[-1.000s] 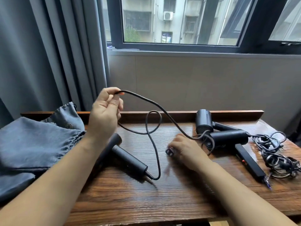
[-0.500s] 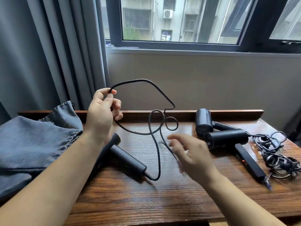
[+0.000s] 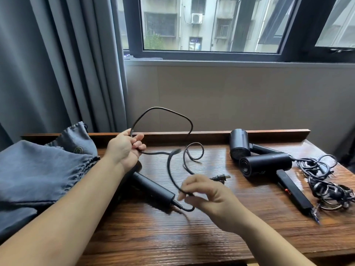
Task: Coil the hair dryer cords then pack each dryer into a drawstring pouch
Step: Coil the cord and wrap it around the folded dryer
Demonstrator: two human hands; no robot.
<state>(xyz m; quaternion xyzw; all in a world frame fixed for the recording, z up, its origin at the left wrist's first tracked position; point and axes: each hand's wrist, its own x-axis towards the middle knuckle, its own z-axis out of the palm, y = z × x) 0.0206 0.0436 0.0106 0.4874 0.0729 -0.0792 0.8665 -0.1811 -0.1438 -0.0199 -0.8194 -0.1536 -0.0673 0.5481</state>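
A black hair dryer (image 3: 153, 187) lies on the wooden table (image 3: 172, 237), its head hidden under my left forearm. Its black cord (image 3: 169, 169) loops up from the handle's end. My left hand (image 3: 124, 148) grips a raised loop of this cord above the table's back edge. My right hand (image 3: 203, 192) pinches the cord lower down, near the handle's end. The plug (image 3: 221, 177) lies on the table just behind my right hand. Grey drawstring pouches (image 3: 38, 169) are piled at the left.
Two more black dryers (image 3: 265, 162) lie at the right, with a tangle of their cords (image 3: 326, 177) near the table's right edge. A raised wooden lip runs along the table's back. Grey curtains hang at the left, a window behind.
My right hand moved from the plug toward me and now pinches the cord near the handle. The plug lies loose on the table. My left hand turned, keeping its loop.
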